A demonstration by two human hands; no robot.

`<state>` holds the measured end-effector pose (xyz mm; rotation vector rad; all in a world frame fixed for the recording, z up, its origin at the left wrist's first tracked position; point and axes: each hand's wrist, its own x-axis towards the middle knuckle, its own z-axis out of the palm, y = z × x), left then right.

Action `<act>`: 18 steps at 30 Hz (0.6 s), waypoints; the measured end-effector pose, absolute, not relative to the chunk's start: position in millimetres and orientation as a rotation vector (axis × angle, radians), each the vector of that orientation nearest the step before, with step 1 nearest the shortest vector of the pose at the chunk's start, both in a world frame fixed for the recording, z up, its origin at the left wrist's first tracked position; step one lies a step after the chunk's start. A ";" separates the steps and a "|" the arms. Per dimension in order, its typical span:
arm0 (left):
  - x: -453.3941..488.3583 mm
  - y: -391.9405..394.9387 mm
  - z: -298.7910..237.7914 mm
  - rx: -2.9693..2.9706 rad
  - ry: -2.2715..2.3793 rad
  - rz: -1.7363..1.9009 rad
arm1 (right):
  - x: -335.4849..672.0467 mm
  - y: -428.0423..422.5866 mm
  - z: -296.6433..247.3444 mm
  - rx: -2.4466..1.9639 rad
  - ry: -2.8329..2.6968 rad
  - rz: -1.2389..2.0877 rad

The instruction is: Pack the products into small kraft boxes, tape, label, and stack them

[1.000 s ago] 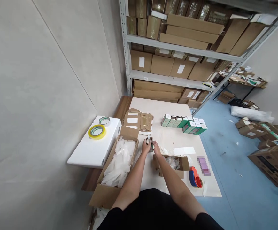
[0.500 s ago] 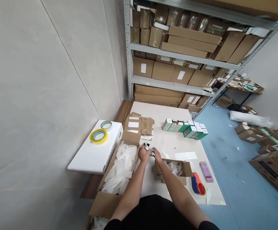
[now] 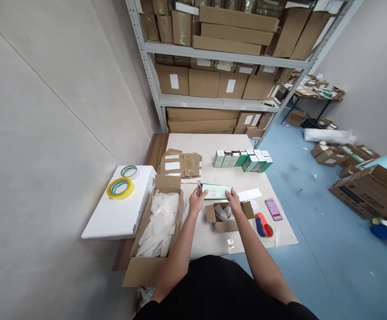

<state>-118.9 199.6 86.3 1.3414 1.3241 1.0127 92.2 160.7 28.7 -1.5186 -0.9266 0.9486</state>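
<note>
A slim light-green box (image 3: 215, 191) is held lengthwise between both hands above the table. My left hand (image 3: 196, 199) grips its left end, where a dark flap or opening shows. At the other end my right hand (image 3: 234, 199) closes on it, thumb on the top face. Just below the box stands a small open carton (image 3: 227, 226) with whitish wrapped pieces (image 3: 224, 212) inside. To the left, a long open carton (image 3: 146, 220) is filled with translucent white plastic bags (image 3: 162, 218). Several green-and-white boxes (image 3: 236, 159) stand in rows at the table's far right.
Flattened cardboard (image 3: 182, 165) lies behind the long carton. A tape dispenser (image 3: 264, 226) and a phone (image 3: 273, 210) are at the right. Tape rolls (image 3: 120, 188) rest on a white foam block (image 3: 113, 218). A shelf (image 3: 220, 103) of cartons stands behind.
The green box has turned from end-on to lengthwise across my hands. My right hand has moved right, away from the left. The camera view has shifted.
</note>
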 end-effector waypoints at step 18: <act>-41.3 117.6 -9.3 1.628 1.540 0.408 | 175.6 49.1 -8.6 -1.782 -0.757 0.729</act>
